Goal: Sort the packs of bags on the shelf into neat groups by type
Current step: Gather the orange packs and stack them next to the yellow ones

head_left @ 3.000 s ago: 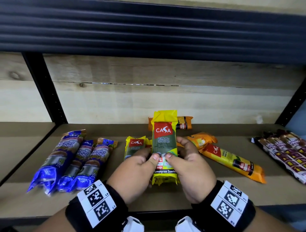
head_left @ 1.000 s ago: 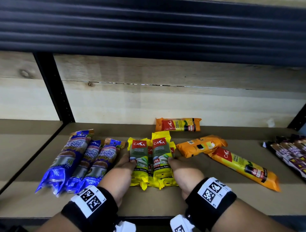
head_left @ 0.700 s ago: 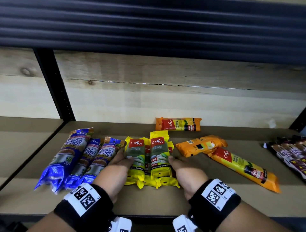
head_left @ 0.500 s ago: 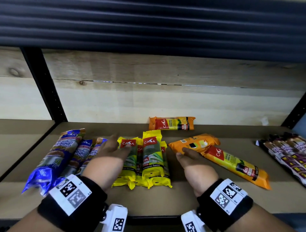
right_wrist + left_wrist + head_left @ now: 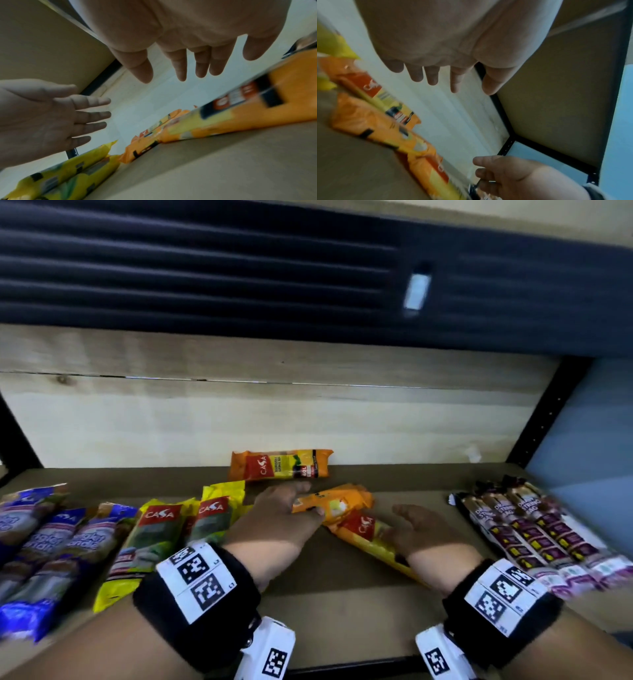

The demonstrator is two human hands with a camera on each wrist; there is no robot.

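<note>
while my fingers (image 5: 433, 77) are spread wide and straight on both sides, neither hand holds anything. my left hand (image 5: 274, 522) reaches over the shelf (image 5: 342, 604) toward the middle orange pack (image 5: 337, 501), its thumb at that pack's near edge; whether it actually touches i cannot tell. my right hand (image 5: 419, 530) hangs open, palm turned inward, above the long orange pack (image 5: 366, 534), which lies slanted just right of the middle orange pack, their ends meeting. from the right wrist view the fingers (image 5: 181, 67) show splayed with clear gaps between them, nothing in the palm.

outward from the middle orange pack: the rear orange pack (image 5: 281, 465) lies crosswise behind it, against the pale wooden back panel (image 5: 308, 419). just left of the middle orange pack sit the yellow packs (image 5: 161, 535), side by side and lengthwise, partly covered by my left wrist. further left of those, the blue packs (image 5: 51, 546) lie in a close row, blurred. well right of the middle orange pack, the dark brown packs (image 5: 527, 532) lie side by side near the shelf's right post (image 5: 544, 419).

both wrists carry black bands with white square-coded markers (image 5: 198, 573). a dark ribbed beam (image 5: 239, 268) runs above the back panel.
</note>
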